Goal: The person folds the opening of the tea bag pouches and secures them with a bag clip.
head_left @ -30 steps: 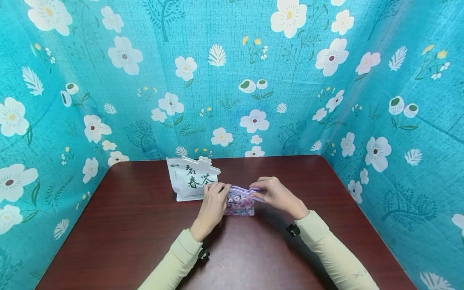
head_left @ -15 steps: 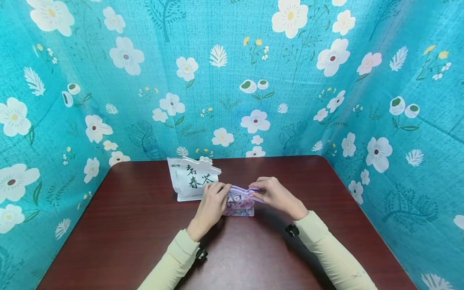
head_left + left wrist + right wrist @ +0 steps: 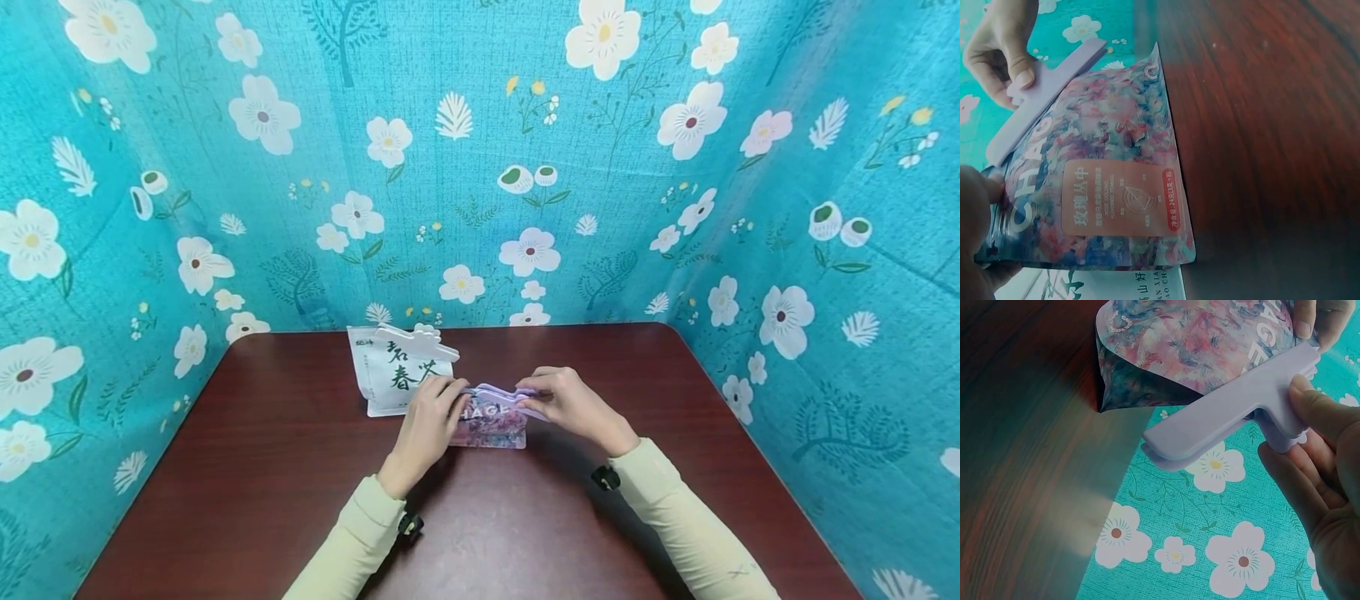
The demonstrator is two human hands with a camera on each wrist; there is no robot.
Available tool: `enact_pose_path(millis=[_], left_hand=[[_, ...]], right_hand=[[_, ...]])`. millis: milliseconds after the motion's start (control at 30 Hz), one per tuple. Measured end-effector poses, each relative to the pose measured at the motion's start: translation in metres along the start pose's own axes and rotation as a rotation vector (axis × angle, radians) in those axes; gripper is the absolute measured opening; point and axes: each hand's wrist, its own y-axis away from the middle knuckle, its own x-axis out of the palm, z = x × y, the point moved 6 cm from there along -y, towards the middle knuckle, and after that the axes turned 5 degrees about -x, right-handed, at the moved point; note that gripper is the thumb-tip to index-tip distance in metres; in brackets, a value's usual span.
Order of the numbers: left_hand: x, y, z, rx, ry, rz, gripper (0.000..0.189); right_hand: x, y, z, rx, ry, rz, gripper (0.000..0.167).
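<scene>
A tea pouch with a pink and blue floral print point(image 3: 1116, 125) stands upright on the table. Across its top edge lies a lilac bag clip point(image 3: 1229, 403). My right hand point(image 3: 573, 402) pinches the clip's handle between thumb and fingers. At the pouch's upper left corner, my left hand point(image 3: 426, 421) pinches the edge between thumb and fingers, as the left wrist view shows. Behind the left hand stands a white tea pouch point(image 3: 382, 375) with dark lettering, partly hidden by that hand. A white bag clip point(image 3: 416, 340) sits across its top.
Both pouches stand on a dark red-brown wooden table point(image 3: 285, 483), towards its far side. A turquoise curtain point(image 3: 450, 217) with white flowers hangs behind the table and along both sides.
My left hand has slid a little to the left along the floral pouch's top, baring more of its lettering. The right hand stays in place on the lilac clip.
</scene>
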Motion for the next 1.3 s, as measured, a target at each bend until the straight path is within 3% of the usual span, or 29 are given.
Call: enact_pose_path(millis=[233, 1000, 1300], left_hand=[[0.003, 0.003, 0.001, -0.045, 0.02, 0.001, 0.015], [0.002, 0.004, -0.002, -0.093, 0.017, 0.044, 0.021], [-0.001, 0.003, 0.002, -0.061, 0.019, 0.032, 0.017]], right_hand=[[0.002, -0.001, 0.002, -0.004, -0.005, -0.001, 0.023], [0.004, -0.014, 0.011, -0.072, -0.047, -0.048, 0.02], [0.004, -0.014, 0.01, -0.043, -0.091, -0.065, 0.019]])
